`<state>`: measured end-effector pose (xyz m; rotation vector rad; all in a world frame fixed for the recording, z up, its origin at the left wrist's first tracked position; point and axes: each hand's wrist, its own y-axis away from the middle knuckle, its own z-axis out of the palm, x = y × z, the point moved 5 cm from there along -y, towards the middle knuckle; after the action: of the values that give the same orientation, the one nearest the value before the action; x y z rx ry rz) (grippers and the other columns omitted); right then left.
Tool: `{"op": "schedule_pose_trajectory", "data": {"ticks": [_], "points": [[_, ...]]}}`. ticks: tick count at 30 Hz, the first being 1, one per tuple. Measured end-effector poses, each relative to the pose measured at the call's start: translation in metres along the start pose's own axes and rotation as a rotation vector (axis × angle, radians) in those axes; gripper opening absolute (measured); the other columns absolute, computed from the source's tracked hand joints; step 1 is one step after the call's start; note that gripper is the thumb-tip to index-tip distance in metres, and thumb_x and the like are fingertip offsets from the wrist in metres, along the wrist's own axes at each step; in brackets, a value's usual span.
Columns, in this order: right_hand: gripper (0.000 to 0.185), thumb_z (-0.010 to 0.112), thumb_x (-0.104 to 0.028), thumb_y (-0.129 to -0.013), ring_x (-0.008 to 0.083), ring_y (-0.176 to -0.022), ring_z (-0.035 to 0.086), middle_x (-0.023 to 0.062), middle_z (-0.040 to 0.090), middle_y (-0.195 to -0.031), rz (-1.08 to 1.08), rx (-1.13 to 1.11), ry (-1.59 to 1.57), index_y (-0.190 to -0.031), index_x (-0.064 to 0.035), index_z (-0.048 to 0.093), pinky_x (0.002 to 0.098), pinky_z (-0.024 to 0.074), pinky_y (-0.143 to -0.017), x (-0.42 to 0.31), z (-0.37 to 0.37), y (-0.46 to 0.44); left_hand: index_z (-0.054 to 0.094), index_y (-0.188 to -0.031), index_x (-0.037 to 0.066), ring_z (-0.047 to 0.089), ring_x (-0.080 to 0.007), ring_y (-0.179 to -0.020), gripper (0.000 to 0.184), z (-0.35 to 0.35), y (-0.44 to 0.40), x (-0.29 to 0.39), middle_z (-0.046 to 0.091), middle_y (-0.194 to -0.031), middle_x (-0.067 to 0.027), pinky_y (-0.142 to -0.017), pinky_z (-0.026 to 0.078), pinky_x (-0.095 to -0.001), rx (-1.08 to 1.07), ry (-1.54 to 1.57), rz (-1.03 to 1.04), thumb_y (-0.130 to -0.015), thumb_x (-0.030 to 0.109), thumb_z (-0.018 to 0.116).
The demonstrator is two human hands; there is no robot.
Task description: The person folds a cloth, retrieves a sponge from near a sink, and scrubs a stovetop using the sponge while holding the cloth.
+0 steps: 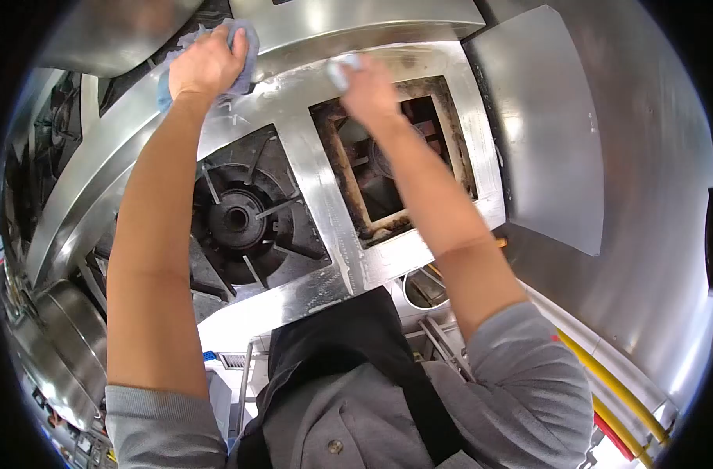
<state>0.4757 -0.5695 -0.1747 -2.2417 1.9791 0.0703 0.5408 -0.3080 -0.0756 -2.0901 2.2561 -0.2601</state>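
My left hand [206, 66] is closed over a crumpled blue-grey cloth [249, 51], pressed against the steel at the back of the stove [300, 156]. My right hand [370, 92], slightly blurred, grips a small whitish pad [342, 72] on the wet steel behind the right-hand burner opening. That opening [378, 156] has no grate over it, and its inner edges are stained brown. Between my forearms, a black burner [238, 219] sits under its grate in the left opening. Whitish wet streaks mark the steel strip between the two openings.
A grey metal panel [546, 133] leans at the right against the steel wall [653, 195]. Large steel pots [55, 352] stand at lower left. Yellow pipes [607, 375] run at lower right. A round white-rimmed container [424, 289] sits below the stove's front edge.
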Motion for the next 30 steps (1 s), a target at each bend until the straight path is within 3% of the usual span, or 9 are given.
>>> {"op": "schedule_pose_trajectory", "data": {"ticks": [4,7,10,13,17,20,23,25,30], "points": [[0.045,0.061,-0.015,-0.084,0.0371,-0.122,0.052,0.0186,0.059,-0.13,0.293,-0.056,-0.032,-0.128,-0.0134,0.067,0.0494,0.0434,-0.103,0.077,-0.024,-0.017,0.066,-0.116,0.014,0.068,-0.0384,-0.104,0.051,-0.001,-0.003,0.0,0.071,-0.113,-0.0156,-0.088,0.054,-0.0504,-0.042,-0.001,0.015,-0.099,0.053,0.037],[0.044,0.057,-0.021,-0.086,0.0374,-0.126,0.051,0.0216,0.058,-0.133,0.155,-0.002,0.265,-0.128,-0.0119,0.067,0.0487,0.0387,-0.108,0.026,0.001,-0.009,0.066,-0.116,0.014,0.068,-0.0388,-0.104,0.052,-0.001,-0.002,0.001,0.07,-0.114,-0.0162,-0.088,0.054,-0.0511,-0.055,0.018,0.031,-0.099,0.054,0.037],[0.048,0.06,-0.017,-0.084,0.0338,-0.13,0.049,0.0136,0.055,-0.143,0.073,-0.083,-0.114,-0.13,-0.021,0.067,0.0444,0.0371,-0.111,-0.064,0.001,0.022,0.066,-0.115,0.013,0.068,-0.0387,-0.104,0.052,0.002,-0.001,-0.001,0.07,-0.114,-0.0163,-0.087,0.054,-0.051,-0.017,0.028,0.032,-0.1,0.054,0.037],[0.045,0.065,-0.007,-0.075,0.0328,-0.115,0.058,0.0183,0.065,-0.122,-0.184,0.107,-0.064,-0.12,-0.0102,0.072,0.0463,0.046,-0.097,-0.033,-0.01,0.034,0.067,-0.115,0.013,0.068,-0.0389,-0.104,0.053,0.003,-0.003,0.0,0.07,-0.114,-0.0162,-0.087,0.054,-0.0512,-0.031,0.023,0.054,-0.1,0.054,0.037],[0.048,0.07,-0.022,-0.076,0.0266,-0.119,0.057,0.0123,0.067,-0.125,0.234,0.08,0.105,-0.122,-0.0113,0.071,0.0425,0.0426,-0.094,0.114,-0.014,0.012,0.067,-0.115,0.012,0.068,-0.039,-0.104,0.053,-0.004,0.002,-0.002,0.07,-0.115,-0.0158,-0.088,0.054,-0.0512,-0.025,0.033,0.025,-0.1,0.053,0.037],[0.049,0.069,-0.025,-0.076,0.0288,-0.121,0.057,0.0172,0.066,-0.126,0.361,0.049,0.226,-0.123,-0.0093,0.07,0.0418,0.0415,-0.089,0.099,0.001,0.008,0.066,-0.115,0.011,0.068,-0.0387,-0.105,0.053,-0.002,0.002,-0.001,0.07,-0.116,-0.0154,-0.088,0.054,-0.0508,-0.039,0.044,0.026,-0.1,0.053,0.037],[0.046,0.061,-0.018,-0.079,0.0346,-0.118,0.055,0.0196,0.062,-0.124,0.171,0.179,0.091,-0.124,-0.0119,0.07,0.0474,0.038,-0.109,-0.011,0.005,0.031,0.067,-0.115,0.01,0.067,-0.0378,-0.106,0.054,-0.003,0.0,0.003,0.07,-0.116,-0.0149,-0.088,0.054,-0.0501,-0.018,0.04,0.036,-0.1,0.052,0.037],[0.044,0.062,-0.009,-0.075,0.0378,-0.113,0.056,0.0222,0.063,-0.119,0.171,0.242,-0.17,-0.118,-0.0083,0.073,0.0438,0.0443,-0.101,-0.023,0.0,0.037,0.067,-0.115,0.01,0.067,-0.0373,-0.106,0.053,-0.003,0.001,0.002,0.07,-0.116,-0.0147,-0.088,0.054,-0.0498,-0.013,0.029,0.036,-0.1,0.052,0.036],[0.042,0.064,-0.018,-0.08,0.0318,-0.109,0.062,0.0162,0.069,-0.107,0.286,0.14,0.213,-0.121,-0.0119,0.072,0.0458,0.0515,-0.087,0.092,-0.01,-0.003,0.067,-0.112,0.01,0.068,-0.0363,-0.105,0.052,-0.004,0.003,0.003,0.07,-0.115,-0.0143,-0.087,0.054,-0.0495,-0.021,0.026,0.041,-0.1,0.051,0.037]]}}
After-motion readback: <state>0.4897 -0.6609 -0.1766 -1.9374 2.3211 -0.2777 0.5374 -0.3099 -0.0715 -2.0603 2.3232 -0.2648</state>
